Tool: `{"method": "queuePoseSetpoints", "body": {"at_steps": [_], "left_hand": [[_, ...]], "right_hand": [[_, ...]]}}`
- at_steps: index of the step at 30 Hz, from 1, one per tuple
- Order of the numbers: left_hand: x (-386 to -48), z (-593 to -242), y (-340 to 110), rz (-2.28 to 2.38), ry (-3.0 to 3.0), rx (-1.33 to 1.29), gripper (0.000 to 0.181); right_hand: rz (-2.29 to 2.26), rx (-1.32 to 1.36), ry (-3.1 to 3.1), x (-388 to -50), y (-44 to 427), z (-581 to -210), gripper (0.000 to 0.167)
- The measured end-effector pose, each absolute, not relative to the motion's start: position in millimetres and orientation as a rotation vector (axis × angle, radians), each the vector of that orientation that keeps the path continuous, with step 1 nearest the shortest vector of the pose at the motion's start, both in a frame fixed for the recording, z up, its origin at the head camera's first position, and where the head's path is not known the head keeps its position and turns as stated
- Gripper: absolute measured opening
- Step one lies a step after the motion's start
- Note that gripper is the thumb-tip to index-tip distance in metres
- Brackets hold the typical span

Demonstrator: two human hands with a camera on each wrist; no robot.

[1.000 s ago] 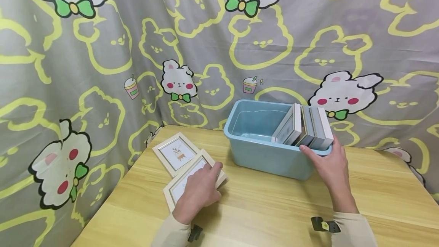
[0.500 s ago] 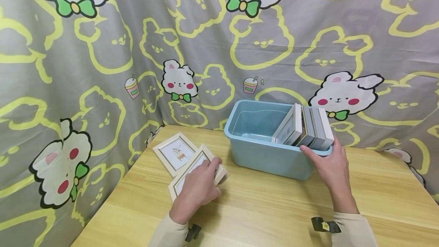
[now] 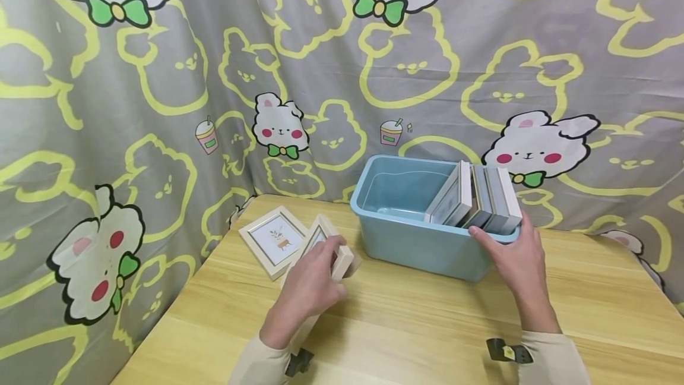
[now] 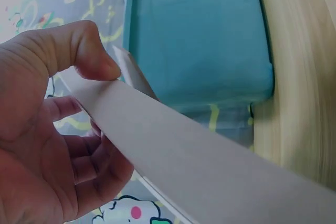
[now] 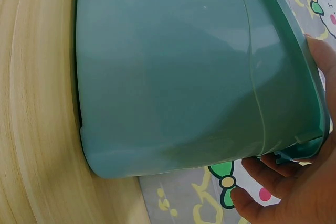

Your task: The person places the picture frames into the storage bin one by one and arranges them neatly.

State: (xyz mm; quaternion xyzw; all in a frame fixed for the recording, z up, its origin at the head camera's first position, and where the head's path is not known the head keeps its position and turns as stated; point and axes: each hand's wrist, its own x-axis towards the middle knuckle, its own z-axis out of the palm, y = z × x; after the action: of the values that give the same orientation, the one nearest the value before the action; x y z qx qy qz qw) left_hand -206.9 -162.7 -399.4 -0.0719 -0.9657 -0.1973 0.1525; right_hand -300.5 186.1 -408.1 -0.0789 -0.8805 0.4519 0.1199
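Note:
My left hand [image 3: 310,284] grips a cream picture frame [image 3: 341,264], tilted up off the table. In the left wrist view the thumb presses one side of the picture frame [image 4: 173,142] and the curled fingers are at the other. Another cream picture frame [image 3: 280,239], with a plant picture, lies flat just beyond it. My right hand [image 3: 515,263] holds the right end of a blue plastic bin [image 3: 417,251]. Its thumb is over the front rim, and its fingers reach round the end wall in the right wrist view. Several picture frames [image 3: 451,204] lean inside the bin's right half.
The wooden table [image 3: 406,325] carries everything. A grey curtain [image 3: 315,82] with bunny prints hangs behind and along the left side. Bare bin floor [image 3: 398,212] shows left of the leaning frames.
My left hand has raised the picture frame from lying over the other one to a steeper tilt, uncovering more of the flat frame. The right hand and the bin have stayed put.

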Motion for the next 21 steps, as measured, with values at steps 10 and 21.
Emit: {"method": "queuePoseSetpoints", "body": {"at_steps": [10,21], "left_hand": [[-204.3,-392.9,-162.1,-0.659,-2.719,-0.231,0.073],[-208.0,-392.1,-166.0,-0.865,-2.676,-0.234,0.074]], "right_hand": [[1.327,-0.234,-2.573,-301.5,186.5,-409.6,0.107],[1.333,-0.227,-2.569,-301.1,186.2,-408.9,0.107]]}}
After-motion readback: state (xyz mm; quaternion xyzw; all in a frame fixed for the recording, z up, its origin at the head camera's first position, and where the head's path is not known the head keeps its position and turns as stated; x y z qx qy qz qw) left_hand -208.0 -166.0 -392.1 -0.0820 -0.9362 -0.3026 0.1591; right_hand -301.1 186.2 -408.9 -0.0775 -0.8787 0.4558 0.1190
